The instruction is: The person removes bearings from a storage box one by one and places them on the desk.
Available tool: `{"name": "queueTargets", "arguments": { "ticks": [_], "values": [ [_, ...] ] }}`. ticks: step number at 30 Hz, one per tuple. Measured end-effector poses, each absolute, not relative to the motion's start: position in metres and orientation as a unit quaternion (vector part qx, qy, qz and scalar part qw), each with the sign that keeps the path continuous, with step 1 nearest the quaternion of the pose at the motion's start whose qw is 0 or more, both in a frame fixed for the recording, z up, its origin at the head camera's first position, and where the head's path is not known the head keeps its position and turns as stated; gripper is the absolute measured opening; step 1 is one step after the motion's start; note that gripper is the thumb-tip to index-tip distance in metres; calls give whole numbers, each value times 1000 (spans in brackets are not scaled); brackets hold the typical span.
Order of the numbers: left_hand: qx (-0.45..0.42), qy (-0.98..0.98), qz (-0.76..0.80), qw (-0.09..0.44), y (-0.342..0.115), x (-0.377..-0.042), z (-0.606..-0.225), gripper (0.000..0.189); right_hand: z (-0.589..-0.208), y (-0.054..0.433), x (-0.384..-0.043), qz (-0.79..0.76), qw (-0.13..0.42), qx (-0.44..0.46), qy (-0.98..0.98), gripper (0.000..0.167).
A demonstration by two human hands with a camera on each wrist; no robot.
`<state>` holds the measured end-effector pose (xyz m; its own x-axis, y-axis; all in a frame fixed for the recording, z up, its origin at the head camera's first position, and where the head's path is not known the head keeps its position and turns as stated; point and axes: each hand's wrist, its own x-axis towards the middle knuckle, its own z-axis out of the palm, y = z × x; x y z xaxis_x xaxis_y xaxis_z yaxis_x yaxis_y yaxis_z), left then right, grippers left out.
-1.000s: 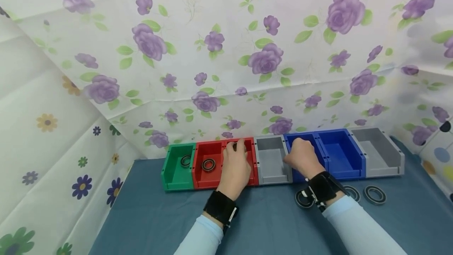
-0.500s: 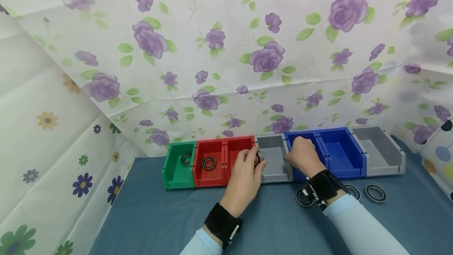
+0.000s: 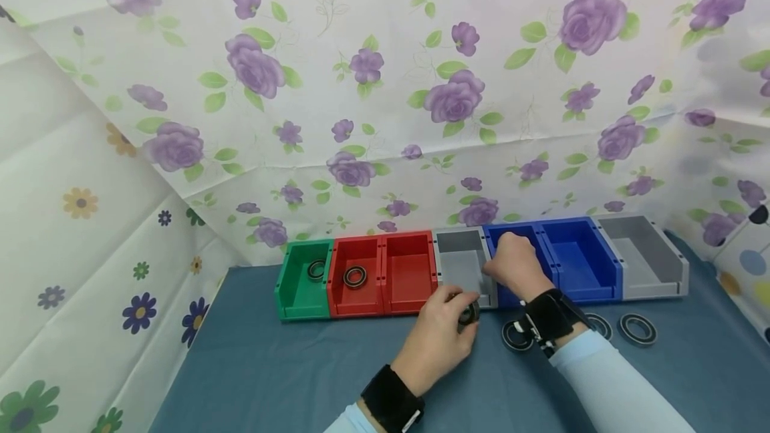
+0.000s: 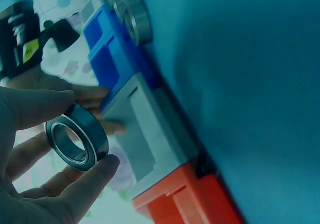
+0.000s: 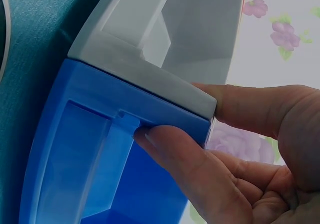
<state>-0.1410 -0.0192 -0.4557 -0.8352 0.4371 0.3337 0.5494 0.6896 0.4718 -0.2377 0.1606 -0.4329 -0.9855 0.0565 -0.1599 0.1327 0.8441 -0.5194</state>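
Observation:
My left hand [image 3: 434, 343] pinches a ball bearing [image 4: 91, 123] between thumb and fingertips, in front of the middle grey bin [image 3: 462, 266]. The bearing is tilted, with its bore showing in the left wrist view. My right hand [image 3: 516, 266] grips the adjoining side walls of that grey bin and the blue bin [image 5: 70, 149] beside it. In the right wrist view, one digit lies on the grey side and another on the blue side. One bearing [image 3: 355, 286] lies in the left red bin [image 3: 340, 303], and another [image 3: 309, 271] in the green bin [image 3: 291, 296].
The bins form a row along the flowered cloth backdrop. Right of the hands stand another blue bin [image 3: 574, 266] and a grey end bin [image 3: 640, 259]. Three bearings lie on the blue-green tablecloth [image 3: 271, 373] near my right wrist, one of them [image 3: 651, 333] farthest right.
My left hand has come out of the second red bin with the bearing, moving right and toward me past the grey bin's front. The right hand has stayed at the bin walls.

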Motion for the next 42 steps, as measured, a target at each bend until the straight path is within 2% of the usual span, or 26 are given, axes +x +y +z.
{"name": "queueTargets", "arguments": {
  "ticks": [14, 26, 37, 42],
  "values": [
    [-257, -941, -221, 6, -5, -134, -479, 48, -431, 159, -238, -278, 79, 58, 956, 17],
    [-284, -947, -145, -30, 2, -137, -489, 35, -431, 159, -240, -270, 87, 69, 957, 17],
    [-304, -946, -112, -5, 3, -134, -493, 24, -432, 158, -240, -272, 84, 66, 956, 17],
    [-301, -946, -116, -7, 2, -136, -489, 25, -434, 160, -241, -267, 79, 67, 958, 17]
  ]
}}
